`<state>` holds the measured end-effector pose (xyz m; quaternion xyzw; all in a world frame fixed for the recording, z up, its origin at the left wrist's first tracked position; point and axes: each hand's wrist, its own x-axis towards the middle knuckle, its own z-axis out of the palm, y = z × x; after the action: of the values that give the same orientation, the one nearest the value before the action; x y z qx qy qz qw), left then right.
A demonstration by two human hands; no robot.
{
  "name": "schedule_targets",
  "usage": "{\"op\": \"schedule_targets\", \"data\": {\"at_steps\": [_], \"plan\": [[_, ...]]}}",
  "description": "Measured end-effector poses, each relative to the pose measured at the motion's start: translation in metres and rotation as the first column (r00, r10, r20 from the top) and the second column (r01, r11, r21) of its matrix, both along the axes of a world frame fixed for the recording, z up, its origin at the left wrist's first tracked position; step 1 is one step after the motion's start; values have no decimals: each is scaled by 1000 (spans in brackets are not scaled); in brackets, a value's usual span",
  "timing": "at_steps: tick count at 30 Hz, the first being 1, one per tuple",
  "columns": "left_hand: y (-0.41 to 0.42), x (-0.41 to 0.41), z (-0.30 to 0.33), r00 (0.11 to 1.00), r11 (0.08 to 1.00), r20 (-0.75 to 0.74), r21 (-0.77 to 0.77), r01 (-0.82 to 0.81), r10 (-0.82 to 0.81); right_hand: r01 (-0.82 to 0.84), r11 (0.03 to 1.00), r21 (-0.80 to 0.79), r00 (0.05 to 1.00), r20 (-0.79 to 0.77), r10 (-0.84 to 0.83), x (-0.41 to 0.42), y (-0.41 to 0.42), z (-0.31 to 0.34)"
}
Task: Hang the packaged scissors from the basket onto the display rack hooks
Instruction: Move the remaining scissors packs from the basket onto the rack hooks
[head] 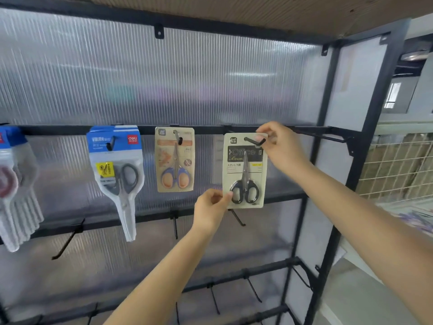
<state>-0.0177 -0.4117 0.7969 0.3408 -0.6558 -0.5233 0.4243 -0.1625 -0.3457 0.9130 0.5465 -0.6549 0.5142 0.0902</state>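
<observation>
Head view only. Beige carded pack of black-handled office scissors (244, 171) held up flat against the display rack (365, 141), facing the camera, at the top rail level. Right hand (280, 146) pinches the pack's top right corner, thumb and forefinger curled on the card edge. Left hand (210, 207) pinches the bottom left corner, thumb tip on the card front beside the scissor handles. Black hook (255, 141) shows through the pack's hang slot, tip pointing right and slightly down toward the right fingers; whether the card fully rests on the hook or is carried by the hands, cannot tell.

Left of it, same rail: tan carded pack with blue-and-orange-handled scissors (175, 160) hanging on its own hook, near the held pack but apart. Further left, blue-topped blister packs with grey-handled scissors (117, 170), several stacked on one hook, tilted. Far left edge, more blue-topped packs (14, 184), partly cut off and blurred.

Bare hooks on the lower rails, e.g. one just below the held pack (237, 218) and one further left (68, 240). Ribbed translucent panel (164, 78) backs the rack. White wire grid (403, 163) stands at right beyond the frame post.
</observation>
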Motion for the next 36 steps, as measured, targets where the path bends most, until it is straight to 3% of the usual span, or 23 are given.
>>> {"op": "schedule_targets", "data": {"at_steps": [11,21,27,32,34,36], "plan": [[-68,-40,-8,1000,1000,-5,20,12,-12,76,997,-15,971,-228,-78,-25,-68,-8],[-91,-56,-12,999,1000,-35,7,-4,4,112,991,72,963,-254,-90,-30,-86,-12],[-81,-56,-9,990,986,46,-106,-131,136,162,979,121,957,-263,-126,-22,-55,-24],[-54,-55,-31,987,959,98,-264,-101,130,330,918,221,911,-327,-249,-19,4,-54],[-31,-49,-41,965,896,163,-428,-120,207,381,876,296,896,-350,-272,-19,33,-69],[-11,-43,-48,944,773,131,-614,-162,303,438,829,348,878,-366,-310,-21,60,-85]]}}
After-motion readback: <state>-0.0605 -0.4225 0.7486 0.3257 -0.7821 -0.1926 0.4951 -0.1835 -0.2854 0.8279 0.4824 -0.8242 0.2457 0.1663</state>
